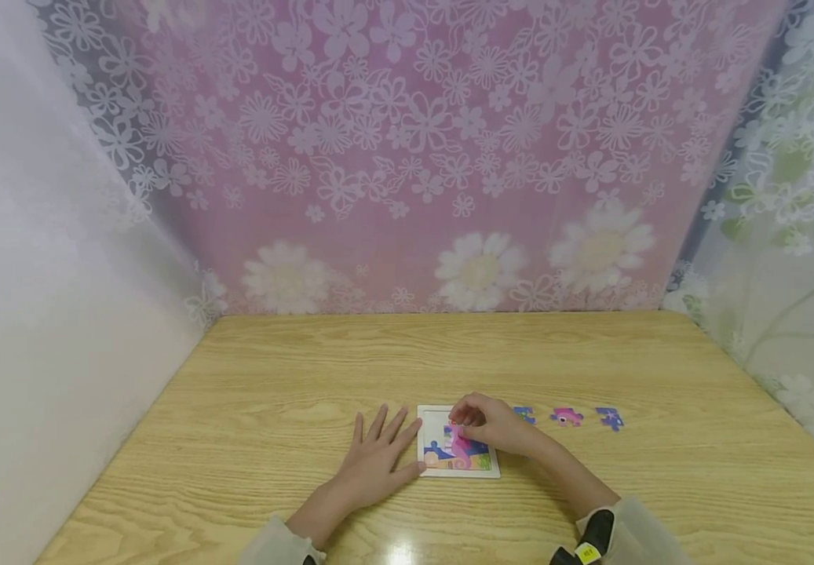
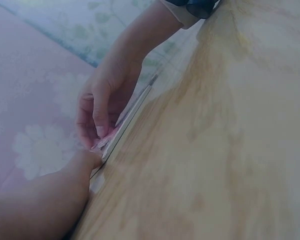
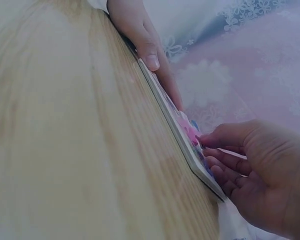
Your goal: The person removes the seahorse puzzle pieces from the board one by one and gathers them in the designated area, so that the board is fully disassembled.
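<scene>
Right hand [image 2: 104, 95] pinching pink piece [image 2: 109, 135], left hand [image 2: 57, 192] touching frame [image 2: 130, 118]

My jigsaw piece [image 1: 455, 441] showed pink, my puzzle frame [image 1: 459, 474] white, the table [image 1: 272, 377] tan woodgrain, the backdrop [image 1: 378, 220] white-flowered pink.

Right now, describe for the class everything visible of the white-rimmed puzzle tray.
The puzzle tray is a thin, roughly square board with a white rim, perhaps wood or card, lying flat on the table. Colourful pieces line its lower part; its upper left is bare white. The left hand touches its left edge, and the right hand pinches a pink piece over it.
</scene>
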`<act>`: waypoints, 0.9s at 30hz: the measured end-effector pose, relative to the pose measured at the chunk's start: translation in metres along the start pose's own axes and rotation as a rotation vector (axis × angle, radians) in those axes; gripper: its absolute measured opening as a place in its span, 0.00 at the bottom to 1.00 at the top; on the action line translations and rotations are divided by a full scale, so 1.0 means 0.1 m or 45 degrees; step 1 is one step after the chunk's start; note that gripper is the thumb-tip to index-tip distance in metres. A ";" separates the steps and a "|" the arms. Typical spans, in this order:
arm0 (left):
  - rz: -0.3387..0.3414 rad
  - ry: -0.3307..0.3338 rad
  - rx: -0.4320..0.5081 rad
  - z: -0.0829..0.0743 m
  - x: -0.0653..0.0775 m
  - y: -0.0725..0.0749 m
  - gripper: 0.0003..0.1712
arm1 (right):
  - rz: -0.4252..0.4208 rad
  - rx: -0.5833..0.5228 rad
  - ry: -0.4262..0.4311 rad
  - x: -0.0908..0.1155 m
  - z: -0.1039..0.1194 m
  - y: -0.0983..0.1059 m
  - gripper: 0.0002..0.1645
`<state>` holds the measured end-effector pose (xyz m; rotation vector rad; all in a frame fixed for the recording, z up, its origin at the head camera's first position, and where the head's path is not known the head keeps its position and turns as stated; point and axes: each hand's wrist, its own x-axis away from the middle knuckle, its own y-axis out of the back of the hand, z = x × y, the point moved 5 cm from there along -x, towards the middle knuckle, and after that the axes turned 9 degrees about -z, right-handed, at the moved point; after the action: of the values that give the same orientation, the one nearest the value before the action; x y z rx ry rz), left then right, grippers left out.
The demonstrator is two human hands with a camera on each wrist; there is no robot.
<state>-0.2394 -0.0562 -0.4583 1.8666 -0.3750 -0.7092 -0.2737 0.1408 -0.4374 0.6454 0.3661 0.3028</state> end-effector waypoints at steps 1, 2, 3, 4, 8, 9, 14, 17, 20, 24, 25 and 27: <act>-0.006 -0.001 0.000 0.00 0.00 0.00 0.38 | -0.001 0.002 -0.001 0.00 0.00 0.00 0.09; -0.012 -0.003 -0.001 0.00 0.00 0.00 0.38 | -0.003 0.003 0.000 0.00 0.01 0.00 0.09; -0.017 -0.002 -0.001 0.00 0.00 -0.01 0.38 | -0.005 0.002 0.000 0.00 0.01 0.01 0.08; -0.021 -0.003 0.000 0.00 0.00 -0.01 0.38 | -0.008 -0.001 0.001 0.00 0.02 0.01 0.08; -0.022 -0.005 0.002 0.00 0.00 -0.01 0.38 | -0.019 -0.015 0.008 0.00 0.04 0.03 0.08; -0.019 -0.003 0.004 0.00 0.00 -0.01 0.38 | -0.022 -0.024 0.009 0.00 0.05 0.03 0.08; -0.007 0.004 0.004 0.00 0.01 -0.01 0.38 | -0.026 -0.074 0.017 0.00 0.07 0.05 0.08; -0.004 0.007 0.006 0.00 0.01 -0.01 0.38 | -0.008 -0.094 0.014 0.00 0.07 0.04 0.08; -0.006 0.007 0.011 0.00 0.00 -0.01 0.38 | 0.015 -0.098 0.004 0.00 0.09 0.03 0.09; -0.005 0.007 0.012 0.00 0.00 -0.01 0.38 | 0.034 -0.117 -0.004 0.03 0.23 0.06 0.09; -0.004 0.008 0.011 0.00 0.00 -0.01 0.38 | 0.037 -0.126 -0.007 0.04 0.28 0.07 0.08; -0.005 0.007 0.008 0.00 0.00 -0.01 0.38 | 0.045 -0.138 -0.011 0.06 0.38 0.09 0.08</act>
<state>-0.2391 -0.0558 -0.4589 1.8753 -0.3708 -0.7063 -0.2544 0.1302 -0.4051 0.5472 0.3278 0.3509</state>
